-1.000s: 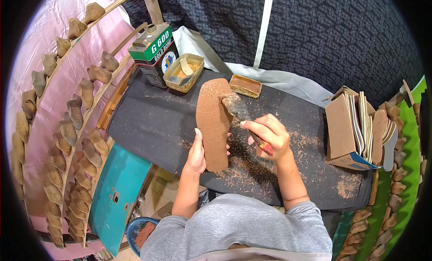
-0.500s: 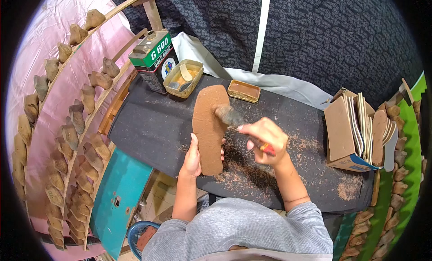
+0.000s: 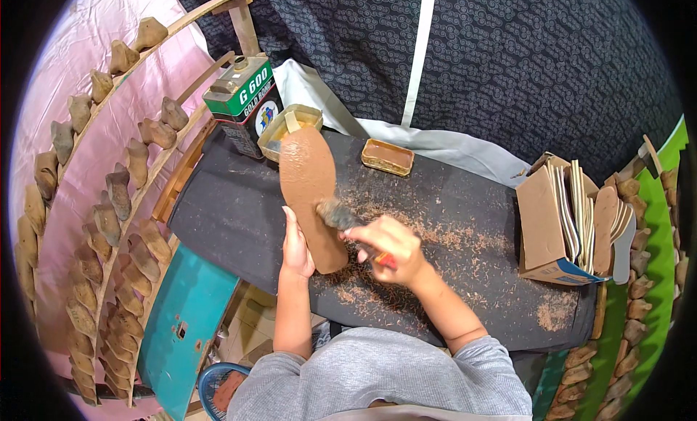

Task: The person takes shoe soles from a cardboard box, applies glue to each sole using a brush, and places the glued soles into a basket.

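A brown shoe sole point(image 3: 310, 181) is tilted above the black-covered table, its top end leaning left and looking wet and glossy. My left hand point(image 3: 296, 245) grips its lower left edge, thumb along the side and the other fingers hidden beneath. In my right hand point(image 3: 392, 248) is a brush point(image 3: 340, 215) with a red part on its handle. The brush's dark, clotted bristles touch the sole's right edge near the middle. Behind the sole's top end, partly covered by it, stands a yellowish tub point(image 3: 308, 116) with a pale spreader in it.
A green and black metal can point(image 3: 243, 101) stands at the back left. Right of the tub sits a small tray of brown stuff point(image 3: 388, 157). Brown shavings point(image 3: 450, 236) litter the table point(image 3: 225, 181). A cardboard box point(image 3: 541, 218) holds several soles. Racks of wooden shoe lasts point(image 3: 138, 160) flank both sides.
The brush has moved from the sole's upper part down to its middle right edge. The sole's top has tilted left, now overlapping the tub. Both hands have shifted left.
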The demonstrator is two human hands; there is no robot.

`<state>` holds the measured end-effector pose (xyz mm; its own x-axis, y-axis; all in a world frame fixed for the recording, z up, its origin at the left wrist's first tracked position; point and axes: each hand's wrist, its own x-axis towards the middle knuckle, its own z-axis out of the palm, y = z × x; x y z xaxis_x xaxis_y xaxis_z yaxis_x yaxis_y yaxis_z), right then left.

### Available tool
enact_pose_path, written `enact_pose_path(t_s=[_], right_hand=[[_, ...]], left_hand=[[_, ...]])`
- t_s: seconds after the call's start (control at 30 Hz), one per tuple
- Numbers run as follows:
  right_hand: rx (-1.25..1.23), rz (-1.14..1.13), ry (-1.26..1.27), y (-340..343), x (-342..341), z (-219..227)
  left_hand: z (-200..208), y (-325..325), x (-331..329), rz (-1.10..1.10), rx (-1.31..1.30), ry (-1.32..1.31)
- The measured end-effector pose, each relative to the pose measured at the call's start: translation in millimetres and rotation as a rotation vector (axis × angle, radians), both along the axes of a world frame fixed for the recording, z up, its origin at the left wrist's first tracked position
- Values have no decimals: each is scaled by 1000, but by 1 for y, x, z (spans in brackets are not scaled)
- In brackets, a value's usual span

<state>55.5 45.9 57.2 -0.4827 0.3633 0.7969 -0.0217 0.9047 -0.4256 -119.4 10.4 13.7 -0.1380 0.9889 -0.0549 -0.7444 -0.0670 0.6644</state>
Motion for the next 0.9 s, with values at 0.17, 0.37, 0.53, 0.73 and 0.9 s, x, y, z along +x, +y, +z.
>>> enact_pose_path(t_s=[0.17, 0.37, 0.53, 0.73, 0.9], right_hand=[[-25, 104, -51, -15, 0, -14], [-54, 119, -44, -9, 4, -10], [126, -77, 31, 9, -9, 10], [88, 54, 11, 0, -13, -11], [-47, 119, -21, -17, 1, -31]], left_hand=[[-1, 15, -17, 112, 170, -73], [2, 19, -29, 77, 240, -141], [11, 18, -9, 192, 86, -149], [7, 17, -22, 161, 197, -85], [6, 19, -28, 188, 239, -126]])
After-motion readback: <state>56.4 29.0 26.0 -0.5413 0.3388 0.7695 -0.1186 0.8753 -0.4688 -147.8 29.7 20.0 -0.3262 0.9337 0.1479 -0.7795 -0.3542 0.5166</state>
